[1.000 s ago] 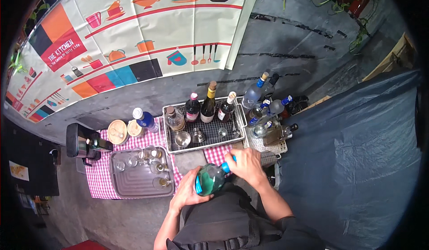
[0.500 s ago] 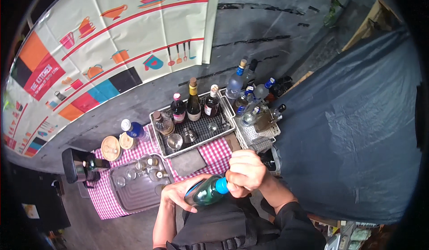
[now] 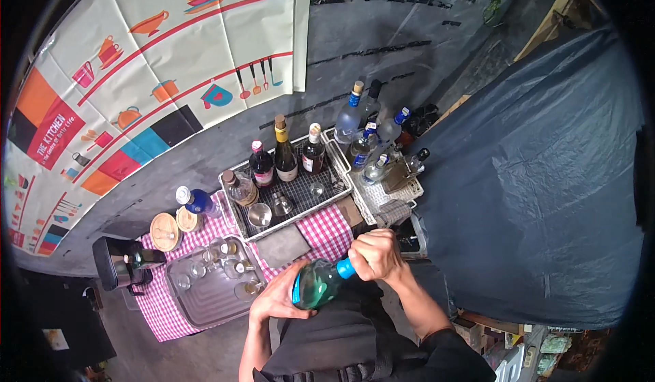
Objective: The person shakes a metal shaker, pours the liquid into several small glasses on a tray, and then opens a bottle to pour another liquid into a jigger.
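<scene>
A green glass bottle (image 3: 321, 288) with a blue neck is held tilted in front of my chest, its neck pointing up and to the right. My left hand (image 3: 274, 299) wraps around the body of the bottle near its base. At the other end, my right hand (image 3: 376, 254) is closed in a fist over the top of the blue neck. Those fingers hide the bottle's mouth, so I cannot tell whether a cap or stopper is there.
Ahead, a wire-lined tray (image 3: 300, 213) holds several bottles and metal cups. A white basket (image 3: 368, 208) with more bottles stands to its right. Left are a grey tray (image 3: 194, 314) of small glasses, round wooden lids (image 3: 165, 232) and a black machine (image 3: 112, 262). A dark sheet (image 3: 518, 198) hangs right.
My head view has shifted slightly. The bottle has turned so its neck points more upward, and more of the green body shows. Both hands still hold it.
</scene>
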`<move>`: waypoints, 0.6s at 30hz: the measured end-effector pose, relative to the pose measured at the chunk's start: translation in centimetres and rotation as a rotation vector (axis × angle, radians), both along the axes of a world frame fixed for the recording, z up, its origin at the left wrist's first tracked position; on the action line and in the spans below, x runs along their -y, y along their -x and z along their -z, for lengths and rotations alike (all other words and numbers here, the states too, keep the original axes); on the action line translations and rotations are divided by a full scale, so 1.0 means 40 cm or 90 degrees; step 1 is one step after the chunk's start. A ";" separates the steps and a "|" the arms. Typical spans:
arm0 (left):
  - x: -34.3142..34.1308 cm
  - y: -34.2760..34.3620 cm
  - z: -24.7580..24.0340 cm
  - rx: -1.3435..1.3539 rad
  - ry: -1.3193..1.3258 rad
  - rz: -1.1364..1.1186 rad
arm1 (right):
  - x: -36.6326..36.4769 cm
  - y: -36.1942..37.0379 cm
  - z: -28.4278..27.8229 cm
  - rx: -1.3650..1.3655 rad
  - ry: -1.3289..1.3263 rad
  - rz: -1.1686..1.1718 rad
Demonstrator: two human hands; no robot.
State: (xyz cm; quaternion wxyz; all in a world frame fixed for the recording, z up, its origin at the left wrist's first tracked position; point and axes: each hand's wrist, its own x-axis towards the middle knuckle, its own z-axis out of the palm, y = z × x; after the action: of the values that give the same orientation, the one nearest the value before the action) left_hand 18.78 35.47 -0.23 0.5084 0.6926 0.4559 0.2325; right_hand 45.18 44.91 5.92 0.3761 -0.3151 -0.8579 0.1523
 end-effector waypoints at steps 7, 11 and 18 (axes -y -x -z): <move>-0.042 0.027 -0.031 0.191 0.118 0.146 | -0.048 0.040 -0.141 -0.010 -0.129 -0.231; -0.075 0.028 -0.085 0.276 0.129 0.201 | -0.072 0.052 -0.240 0.018 -0.115 -0.300; -0.071 0.018 -0.078 0.365 0.147 0.272 | -0.064 0.057 -0.305 0.135 0.005 -0.262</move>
State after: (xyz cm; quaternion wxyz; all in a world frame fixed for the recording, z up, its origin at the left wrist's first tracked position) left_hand 18.08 38.29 2.88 0.7272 0.6168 0.1633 0.2530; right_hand 42.91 47.46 18.12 0.2435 -0.1489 -0.9383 0.1953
